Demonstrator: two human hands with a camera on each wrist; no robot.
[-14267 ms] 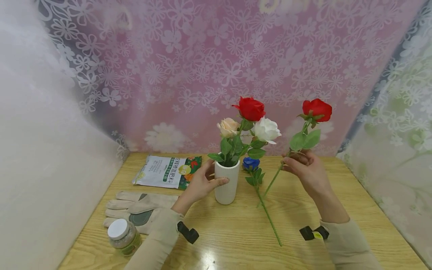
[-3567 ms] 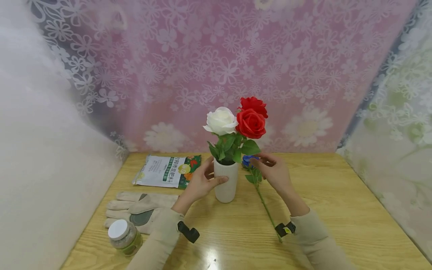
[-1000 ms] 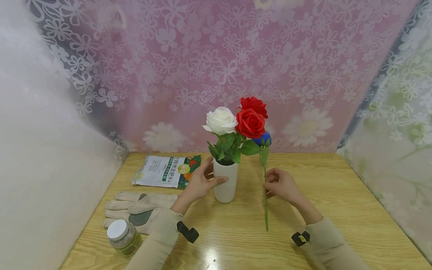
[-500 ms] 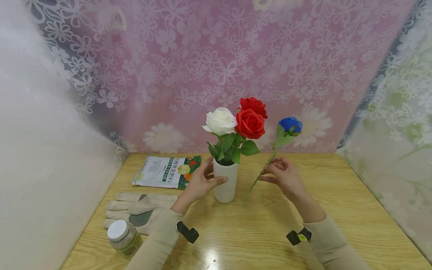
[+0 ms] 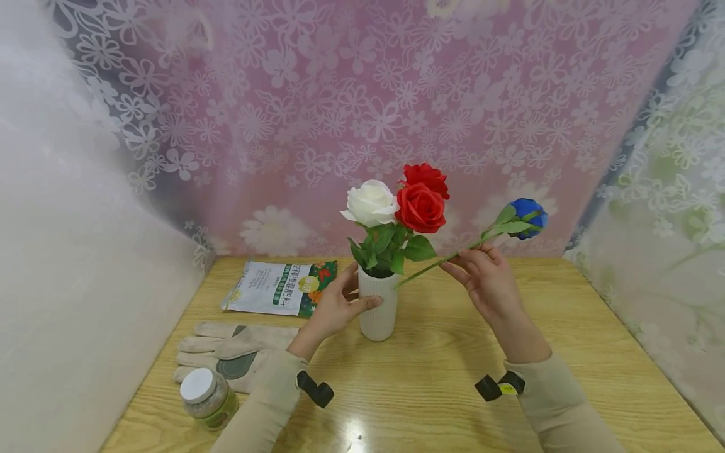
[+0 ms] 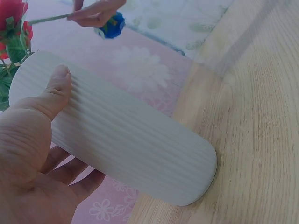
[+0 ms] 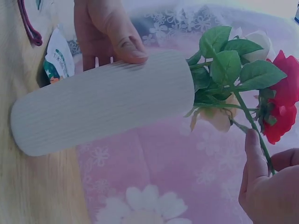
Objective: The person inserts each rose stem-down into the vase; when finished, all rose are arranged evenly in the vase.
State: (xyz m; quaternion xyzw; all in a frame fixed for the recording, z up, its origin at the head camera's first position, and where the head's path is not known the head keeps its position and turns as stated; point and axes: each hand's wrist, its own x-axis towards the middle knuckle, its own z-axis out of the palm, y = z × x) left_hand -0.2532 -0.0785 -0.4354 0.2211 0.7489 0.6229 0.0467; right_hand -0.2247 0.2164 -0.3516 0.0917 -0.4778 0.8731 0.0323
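Observation:
My left hand grips the white ribbed vase, thumb in front and fingers around the far side; the vase stands upright on the table. In it are a white rose and two red roses. A peach rose shows behind the leaves in the right wrist view. To the right of the vase, my right hand pinches the green stem of a blue rose. This rose leans sharply, bloom to the right, with its stem's lower end near the vase rim. Whether that end touches the rim, I cannot tell.
Left of the vase lies a printed fertilizer bag. A pair of beige work gloves lies in front of it. A white-lidded jar stands nearest the front left. Patterned curtains hang behind the wooden table.
My right hand has put the second red rose in the vase, then picked the blue rose off the table, raised it and tilted it rightward. My left hand has kept hold of the vase.

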